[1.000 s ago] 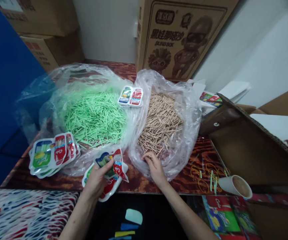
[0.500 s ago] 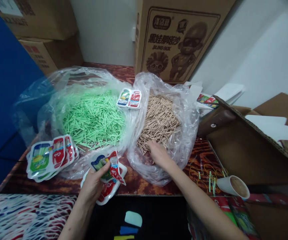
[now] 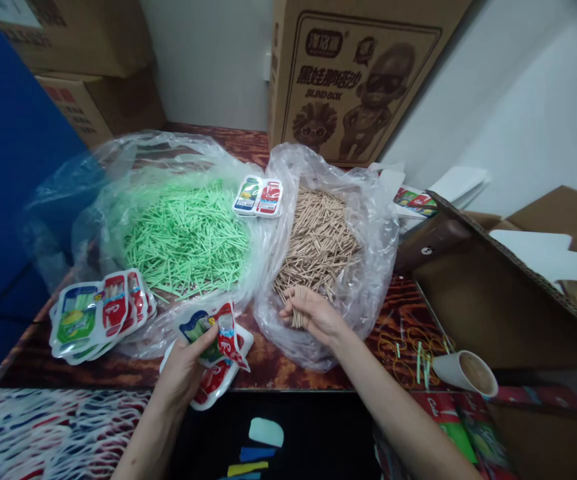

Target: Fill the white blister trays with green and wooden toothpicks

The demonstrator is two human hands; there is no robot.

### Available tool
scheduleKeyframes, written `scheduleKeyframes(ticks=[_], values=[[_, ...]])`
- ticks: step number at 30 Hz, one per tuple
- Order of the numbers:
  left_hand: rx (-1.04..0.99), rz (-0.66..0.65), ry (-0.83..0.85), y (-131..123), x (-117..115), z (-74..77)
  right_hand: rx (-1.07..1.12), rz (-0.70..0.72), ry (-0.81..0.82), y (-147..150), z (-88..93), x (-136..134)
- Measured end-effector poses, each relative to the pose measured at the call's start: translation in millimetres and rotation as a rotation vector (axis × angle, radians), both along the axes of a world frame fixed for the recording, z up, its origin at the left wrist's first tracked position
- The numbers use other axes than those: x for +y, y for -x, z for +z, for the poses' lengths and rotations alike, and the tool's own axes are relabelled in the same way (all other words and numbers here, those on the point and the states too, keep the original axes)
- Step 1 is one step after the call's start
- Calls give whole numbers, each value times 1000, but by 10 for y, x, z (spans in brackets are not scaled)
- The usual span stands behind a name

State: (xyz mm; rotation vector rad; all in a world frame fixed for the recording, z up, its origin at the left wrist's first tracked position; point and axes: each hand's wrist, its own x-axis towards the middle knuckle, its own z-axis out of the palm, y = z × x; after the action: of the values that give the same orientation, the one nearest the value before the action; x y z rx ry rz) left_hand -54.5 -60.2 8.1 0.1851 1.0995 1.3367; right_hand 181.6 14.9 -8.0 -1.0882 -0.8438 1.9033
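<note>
My left hand (image 3: 187, 365) grips a printed blister pack (image 3: 228, 333) with a green-and-blue side and a red cola side; green sticks show inside it. Beneath it, another red-printed pack (image 3: 213, 385) lies at the table's front edge. My right hand (image 3: 317, 317) pinches a small bunch of brown sticks (image 3: 297, 308) over the near side of a clear plastic bag (image 3: 368, 300). Loose brown sticks (image 3: 321, 233) fill that bag. Left of it, another clear bag (image 3: 88, 227) holds a heap of green sticks (image 3: 188, 240).
A stack of packs (image 3: 79, 320) lies at the left, and one pack (image 3: 258, 196) rests between the bags. At right are a paper cup (image 3: 463, 373) on its side, rubber bands (image 3: 398, 353) and an open carton (image 3: 493, 293). A large printed box (image 3: 358, 80) stands behind.
My right hand has lifted slightly from the brown sticks and turned, now showing a bunch between its fingers. My left hand keeps its hold on the pack.
</note>
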Motion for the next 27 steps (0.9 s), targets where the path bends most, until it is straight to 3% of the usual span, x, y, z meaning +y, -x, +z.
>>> scheduleKeyframes(ticks=[2, 5, 9, 22, 27], values=[[0, -13, 3, -17, -2, -12, -16, -57, -49, 75, -58, -97], [0, -18, 14, -34, -13, -16, -181, -147, -263, 132, -182, -198], [0, -6, 32, -40, -31, -9, -397, -133, -436, 155, -314, -299], [62, -30, -8, -8, -68, -77, -461, -114, -548, 173, -248, -398], [176, -57, -54, 4, -89, -125, -458, -91, -563, 210, -204, -416]])
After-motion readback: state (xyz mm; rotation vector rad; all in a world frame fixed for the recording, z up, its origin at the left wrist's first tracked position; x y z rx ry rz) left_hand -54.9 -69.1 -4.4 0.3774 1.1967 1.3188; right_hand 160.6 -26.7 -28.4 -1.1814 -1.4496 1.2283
